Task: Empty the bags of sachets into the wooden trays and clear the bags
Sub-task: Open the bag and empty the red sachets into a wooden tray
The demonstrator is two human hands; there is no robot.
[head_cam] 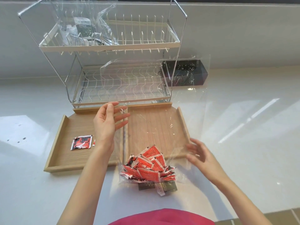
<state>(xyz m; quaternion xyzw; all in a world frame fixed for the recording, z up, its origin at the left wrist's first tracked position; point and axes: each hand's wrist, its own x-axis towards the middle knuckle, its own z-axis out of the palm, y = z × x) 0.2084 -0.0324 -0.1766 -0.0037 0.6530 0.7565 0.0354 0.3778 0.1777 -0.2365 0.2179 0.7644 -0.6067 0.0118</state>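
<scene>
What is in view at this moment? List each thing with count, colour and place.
wooden trays: two, light wood, side by side before the rack
loose sachet: one, red and black, left tray
clear bag: one, over right tray, red sachets bunched at its near end
dish rack: one, white wire, two tiers, behind trays
second bag: one, clear, grey sachets inside, top tier
dark box: one, right of rack
left hand: open, at the bag
right hand: open, at the bag's right edge

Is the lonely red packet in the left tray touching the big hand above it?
Apart. The head view shows bare tray wood between the red sachet and the left hand.
</scene>
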